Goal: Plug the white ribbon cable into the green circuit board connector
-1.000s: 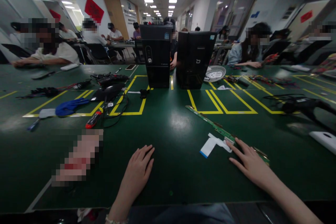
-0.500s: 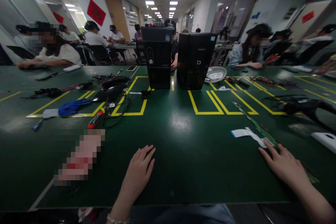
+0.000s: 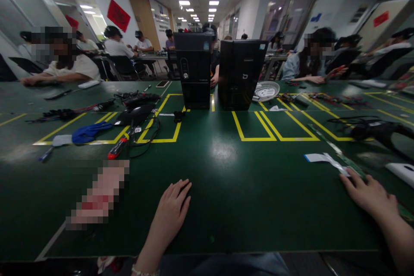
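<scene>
My left hand (image 3: 171,211) lies palm down on the green table near its front edge, fingers stretched out, with nothing in it. On the right, my right hand (image 3: 371,194) rests over a long, narrow green circuit board strip (image 3: 352,163), fingers extended and touching it. Part of the strip is hidden beneath that hand and wrist. A white flat ribbon cable (image 3: 318,158) with a blue end runs from beside the strip toward my fingertips.
Two black computer towers (image 3: 194,73) stand at the middle back. To the left lie a red-and-black screwdriver (image 3: 117,148), a blue glove (image 3: 92,132) and a black mouse (image 3: 136,114). Black cables (image 3: 365,129) and a white device (image 3: 403,173) sit right. Several people sit beyond.
My right hand has slid to the right across the table, and the circuit board strip and ribbon cable have shifted right with it. My left hand has stayed still.
</scene>
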